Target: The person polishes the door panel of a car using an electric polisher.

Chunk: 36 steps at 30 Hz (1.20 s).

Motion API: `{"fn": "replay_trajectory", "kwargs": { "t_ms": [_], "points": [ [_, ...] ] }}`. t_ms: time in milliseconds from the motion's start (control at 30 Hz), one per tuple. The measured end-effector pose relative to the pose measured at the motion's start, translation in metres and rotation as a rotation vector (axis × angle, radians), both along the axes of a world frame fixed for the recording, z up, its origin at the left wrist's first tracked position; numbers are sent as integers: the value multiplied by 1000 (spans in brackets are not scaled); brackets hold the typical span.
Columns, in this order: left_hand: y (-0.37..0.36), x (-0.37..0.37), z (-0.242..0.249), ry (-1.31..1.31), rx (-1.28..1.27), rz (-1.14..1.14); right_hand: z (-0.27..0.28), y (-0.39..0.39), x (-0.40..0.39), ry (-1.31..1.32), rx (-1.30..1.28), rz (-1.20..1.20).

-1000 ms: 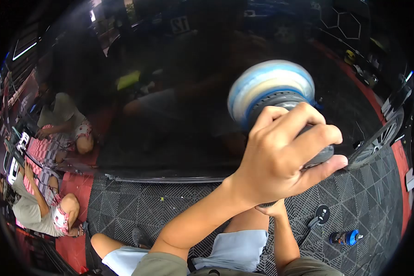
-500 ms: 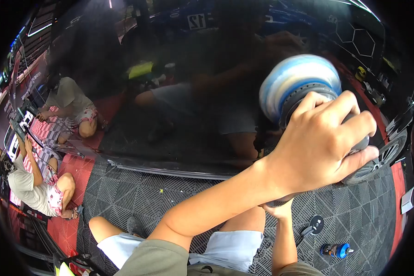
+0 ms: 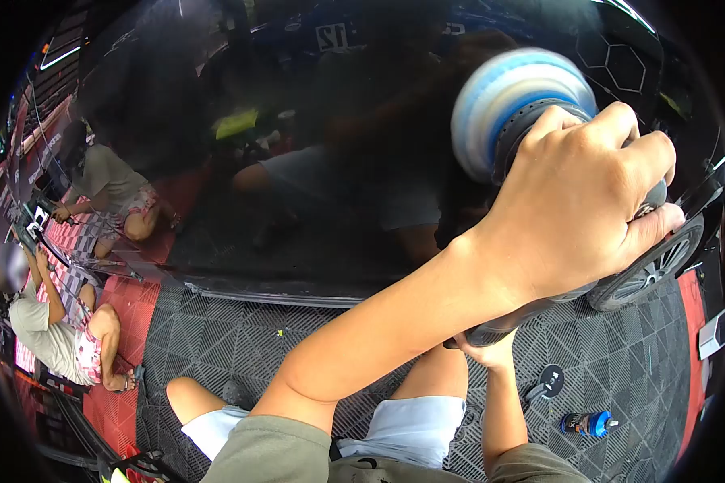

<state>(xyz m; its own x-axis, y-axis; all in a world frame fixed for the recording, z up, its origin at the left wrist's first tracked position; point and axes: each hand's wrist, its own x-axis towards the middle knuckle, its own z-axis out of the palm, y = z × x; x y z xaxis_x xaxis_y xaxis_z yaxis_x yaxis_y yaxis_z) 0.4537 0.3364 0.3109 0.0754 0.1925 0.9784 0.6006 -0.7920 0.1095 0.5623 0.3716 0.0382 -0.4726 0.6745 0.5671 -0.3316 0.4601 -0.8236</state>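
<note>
A polisher (image 3: 503,326) with a round blue-and-white pad (image 3: 479,121) is up against the glossy dark car panel (image 3: 322,249). The pad looks blurred and meets the panel at its upper right. My left hand (image 3: 580,201) reaches across and is wrapped over the polisher's head, behind the pad. Lower down, my right hand (image 3: 495,352) is closed around the rear handle end, partly hidden by the tool and my left forearm. The panel mirrors my arm, my legs and a yellow-green patch.
Another person (image 3: 52,330) crouches at the left beside the car. A blue bottle (image 3: 590,423) and a round black disc (image 3: 551,381) are on the grey tiled floor (image 3: 298,346). The car's wheel (image 3: 648,270) is at the right, with a white box (image 3: 713,336) beyond it.
The polisher has moved up the panel, its pad still against it. Both hands have gone with it, and more of the handle shows now. The view has shifted slightly.
</note>
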Motion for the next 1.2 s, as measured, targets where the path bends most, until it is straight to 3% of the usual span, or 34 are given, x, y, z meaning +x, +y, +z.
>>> {"fn": "replay_trajectory", "kwargs": {
  "t_ms": [100, 333, 533, 633, 700, 767, 867, 967, 1067, 1167, 1200],
  "points": [
    [-5, -6, -1, -1, 0, 14, -7, 0, -5, -67, 132, -125],
    [-15, -17, 0, -16, -43, 3, 20, -16, -14, -123, 60, 24],
    [-16, -19, 1, 11, -49, 45, 33, -18, -18, -13, 46, 90],
    [-8, -24, -2, -10, 65, -12, 21, -16, -14, -80, 39, 89],
    [-13, -26, -4, -18, 52, -24, 12, -15, -12, -307, 252, -73],
    [-17, -28, -3, 5, 65, -2, 28, -30, -21, -125, 17, -115],
    [-18, -35, -1, -30, 75, -5, 35, -32, -29, -1, -162, 50],
    [-20, -41, 3, -40, 93, 1, 17, -21, -22, -154, -9, 8],
    [-19, -45, 9, -48, 108, -49, 25, -25, -22, -233, -120, 95],
    [-25, -51, 14, -29, 89, 24, -4, -12, -21, -220, -30, 51],
    [-27, -52, 16, -34, 72, 21, -13, -14, -22, -202, -142, 69]
  ]
}}
